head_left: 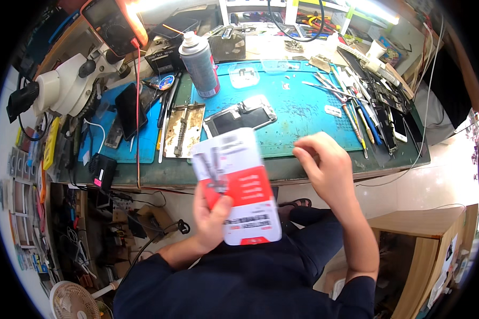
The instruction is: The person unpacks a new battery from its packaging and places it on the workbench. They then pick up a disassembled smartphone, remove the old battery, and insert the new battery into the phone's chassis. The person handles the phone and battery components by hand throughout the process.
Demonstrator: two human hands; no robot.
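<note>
Clasping a flat red-and-white package [250, 183] near its lower left side, our left grip [209, 219] is closed firmly, with the thumb laid across the printed face and the other fingers at the edge and behind, where they are partly hidden. We hold the package slightly tilted in front of our dark clothing, and its upper end overlaps our view of the worktop [167, 171]. Our right grip [330, 166] is part open, apart from the package and above the worktop's near edge; its fingers curl toward the thumb with a slight gap between, and we see nothing held there. Farther off, a phone part [245, 118] with a pale frame lies on the blue mat [298, 119], right of a metal plate [196, 121]. Beyond them a spray can [199, 72] stands upright, left of a clear tray [244, 77].
</note>
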